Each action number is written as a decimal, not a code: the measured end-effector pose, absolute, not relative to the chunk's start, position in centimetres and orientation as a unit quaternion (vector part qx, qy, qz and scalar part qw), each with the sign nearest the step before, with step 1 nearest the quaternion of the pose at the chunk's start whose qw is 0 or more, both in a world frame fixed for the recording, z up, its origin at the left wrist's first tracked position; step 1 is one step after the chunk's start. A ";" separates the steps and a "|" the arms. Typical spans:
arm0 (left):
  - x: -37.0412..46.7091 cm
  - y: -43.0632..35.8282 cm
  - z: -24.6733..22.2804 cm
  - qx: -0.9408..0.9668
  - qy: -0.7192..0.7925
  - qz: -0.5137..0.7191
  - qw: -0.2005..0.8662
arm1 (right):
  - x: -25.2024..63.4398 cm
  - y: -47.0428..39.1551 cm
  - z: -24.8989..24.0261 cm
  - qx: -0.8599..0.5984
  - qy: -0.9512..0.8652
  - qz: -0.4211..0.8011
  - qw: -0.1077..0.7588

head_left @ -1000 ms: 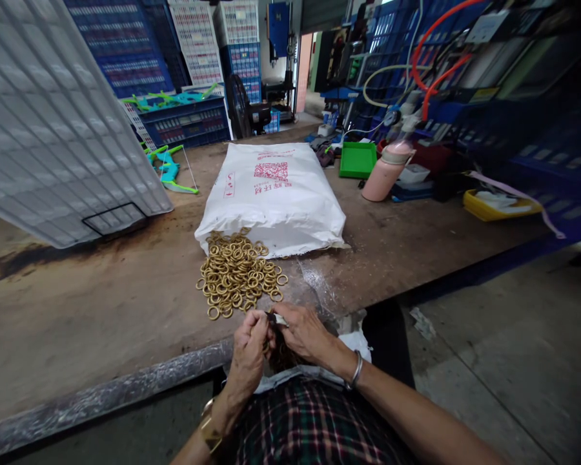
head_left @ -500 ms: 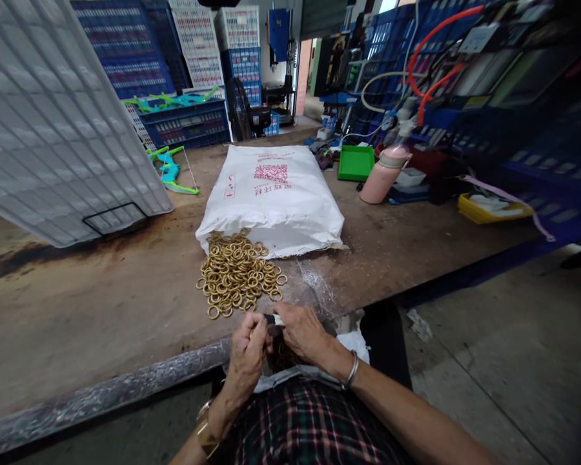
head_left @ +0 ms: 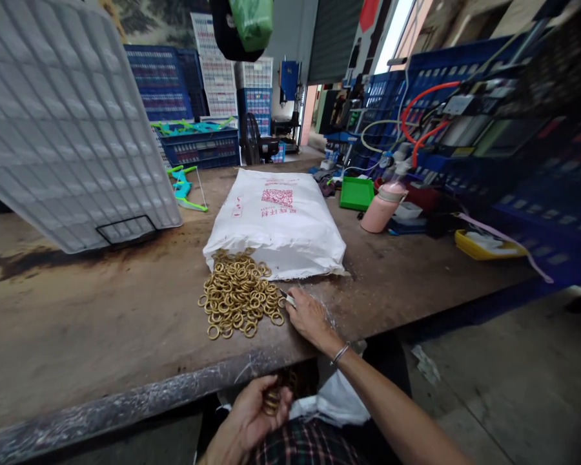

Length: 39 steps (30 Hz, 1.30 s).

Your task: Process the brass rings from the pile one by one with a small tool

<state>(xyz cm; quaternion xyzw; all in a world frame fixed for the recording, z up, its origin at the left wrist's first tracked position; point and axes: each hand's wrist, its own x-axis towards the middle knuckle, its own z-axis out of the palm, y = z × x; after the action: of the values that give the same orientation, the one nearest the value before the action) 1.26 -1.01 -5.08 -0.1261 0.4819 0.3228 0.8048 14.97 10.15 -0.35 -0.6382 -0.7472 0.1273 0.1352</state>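
My right hand point(head_left: 312, 320) is closed on a slim tool point(head_left: 289, 298) with a pale handle and a dark tip; its exact kind is unclear. The tip reaches the right edge of a heap of gold-coloured rings point(head_left: 239, 294) on the table. Below the table edge, my left hand point(head_left: 259, 410) has its palm up and fingers curled around several gold-coloured rings point(head_left: 271, 402). More rings lie dimly in my lap beside it, near a white sack cloth point(head_left: 336, 397). Behind the heap lies a printed white sack point(head_left: 278, 213), its mouth toward me.
A leaning white plastic crate point(head_left: 77, 129) stands at the left, near a blue-green toy bow point(head_left: 184, 187). Toward the right are a green tray point(head_left: 357, 193), a pink bottle point(head_left: 381, 210) and a yellow tray point(head_left: 487, 248). The worn table edge point(head_left: 126, 407) runs along the front.
My hands were together over my lap with the tool between them. The right hand has moved forward to the heap with the tool; the left has lowered and turned palm up, showing rings.
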 end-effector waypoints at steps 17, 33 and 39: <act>1.5 -1.7 -4.9 -0.101 0.522 0.377 0.759 | 15.5 10.4 -1.0 -0.630 -0.738 0.169 0.173; 1.1 0.2 0.2 0.329 0.574 0.447 0.602 | 14.7 4.9 0.5 -0.452 -0.728 0.413 0.309; 1.1 1.3 0.4 0.348 0.538 0.449 0.623 | 14.5 4.9 0.8 -0.453 -0.693 0.469 0.308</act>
<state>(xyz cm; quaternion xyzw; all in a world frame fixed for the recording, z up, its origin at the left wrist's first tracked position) 1.05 1.30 0.40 0.3480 0.5379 0.4488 0.6231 14.48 4.92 0.77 -0.4526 -0.6928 0.4693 0.3082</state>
